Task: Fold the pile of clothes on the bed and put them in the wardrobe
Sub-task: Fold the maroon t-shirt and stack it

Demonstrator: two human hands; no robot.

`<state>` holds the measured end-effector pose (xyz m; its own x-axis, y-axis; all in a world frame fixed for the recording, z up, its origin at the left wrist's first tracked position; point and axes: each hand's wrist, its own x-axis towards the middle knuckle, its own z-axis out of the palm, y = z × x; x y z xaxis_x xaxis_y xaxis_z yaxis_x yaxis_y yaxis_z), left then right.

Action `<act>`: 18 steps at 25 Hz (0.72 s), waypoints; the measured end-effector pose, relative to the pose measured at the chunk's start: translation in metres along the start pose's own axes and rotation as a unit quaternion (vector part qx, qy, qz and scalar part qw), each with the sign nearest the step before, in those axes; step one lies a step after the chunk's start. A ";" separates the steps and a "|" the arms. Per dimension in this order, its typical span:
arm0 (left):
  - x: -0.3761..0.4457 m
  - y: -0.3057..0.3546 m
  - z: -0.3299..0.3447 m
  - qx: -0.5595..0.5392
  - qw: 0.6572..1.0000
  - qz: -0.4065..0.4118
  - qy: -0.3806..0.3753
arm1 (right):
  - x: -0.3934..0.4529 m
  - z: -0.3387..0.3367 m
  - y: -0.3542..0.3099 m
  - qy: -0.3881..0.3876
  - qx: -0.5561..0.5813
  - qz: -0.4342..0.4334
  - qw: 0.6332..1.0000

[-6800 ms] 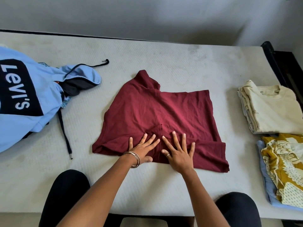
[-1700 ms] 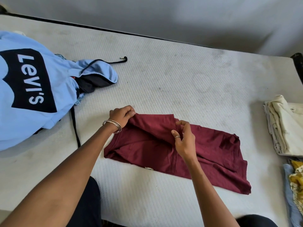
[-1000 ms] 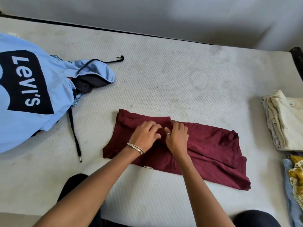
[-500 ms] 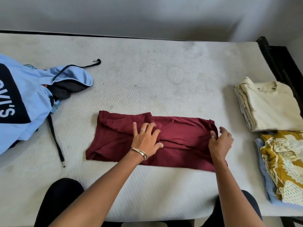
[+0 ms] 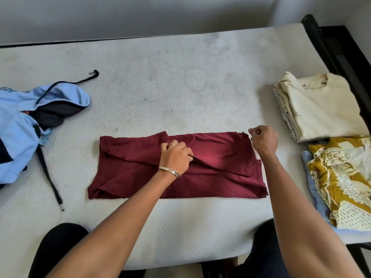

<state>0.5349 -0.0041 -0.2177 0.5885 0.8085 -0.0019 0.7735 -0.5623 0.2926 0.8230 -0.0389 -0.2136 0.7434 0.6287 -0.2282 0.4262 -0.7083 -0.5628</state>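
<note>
A maroon shirt [image 5: 130, 173] lies folded into a long band across the near middle of the white mattress [image 5: 180, 87]. My left hand [image 5: 175, 155] rests on the band's middle, its fingers curled and its thumb pinching a crease of the cloth. My right hand [image 5: 263, 141] is at the band's far right corner, pinching the edge there with curled fingers. A light blue hoodie [image 5: 18, 133] lies unfolded at the left edge, partly out of view.
Folded clothes sit at the right: a cream shirt stack [image 5: 325, 111], and nearer me a yellow patterned garment [image 5: 345, 183] on a light blue one [image 5: 319, 201]. The hoodie's black drawstring [image 5: 48, 173] trails over the mattress. A black bed frame [image 5: 331, 47] borders the right side.
My left hand's fingers have gone from spread flat to curled on the shirt's middle. My right hand has shifted up to the far right corner. The view has swung to the right.
</note>
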 end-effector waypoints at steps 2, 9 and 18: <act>-0.004 0.004 0.001 -0.025 0.999 0.005 0.032 | -0.002 0.000 0.001 -0.058 0.005 -0.043 0.997; -0.010 0.016 0.008 -0.019 0.986 0.137 -0.094 | -0.010 0.018 -0.010 0.000 0.062 0.139 0.988; -0.004 0.014 0.024 -0.108 0.976 0.101 -0.158 | -0.005 0.016 -0.006 0.040 0.302 0.193 0.933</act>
<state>0.5485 -0.0195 -0.2363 0.7930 0.5726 -0.2081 0.5870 -0.6267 0.5126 0.8082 -0.0323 -0.2217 0.8275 0.3217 -0.4601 -0.2314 -0.5513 -0.8016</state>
